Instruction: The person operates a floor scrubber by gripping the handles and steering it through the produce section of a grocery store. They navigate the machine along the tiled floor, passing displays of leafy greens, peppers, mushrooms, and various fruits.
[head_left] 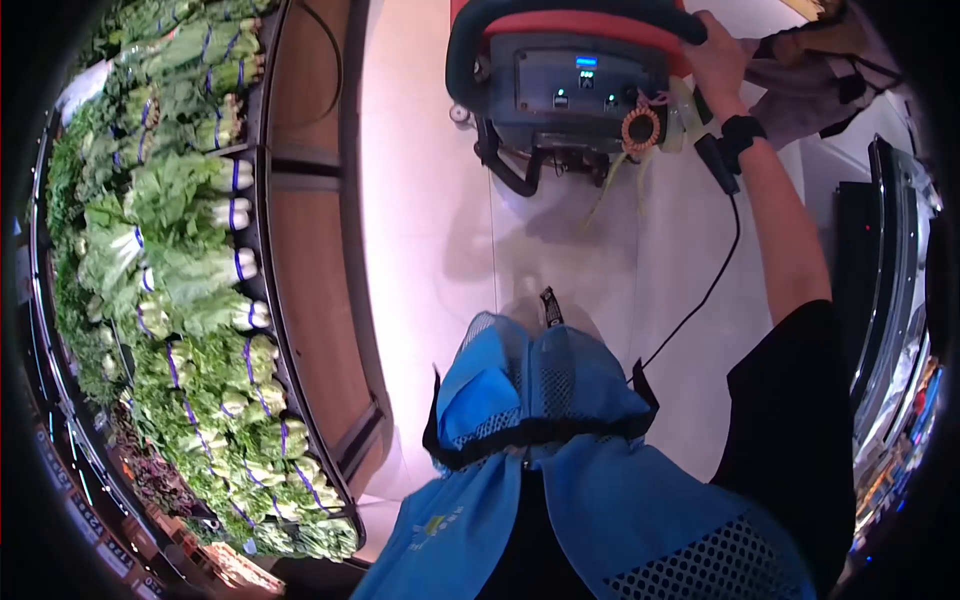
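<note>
A floor-cleaning machine point(590, 90) with a dark control panel and red body stands ahead of me on the pale floor. Its thick black curved handle point(466, 55) loops around the panel. My right hand point(717, 68) is closed on the right end of this handle, with the fingertips partly hidden. A black band point(742, 132) circles my right wrist, and a dark plug-like piece point(715, 163) with a black cable hangs beside it. An orange coiled ring point(640, 130) dangles from the panel's right side. My left hand is out of view.
Along the left runs a produce shelf point(305, 290) with bundled leafy greens point(190, 240). Pale tiled floor point(430, 260) lies between it and me. On the right are a dark display case point(880, 250) and, farther up, grey cloth point(800, 95).
</note>
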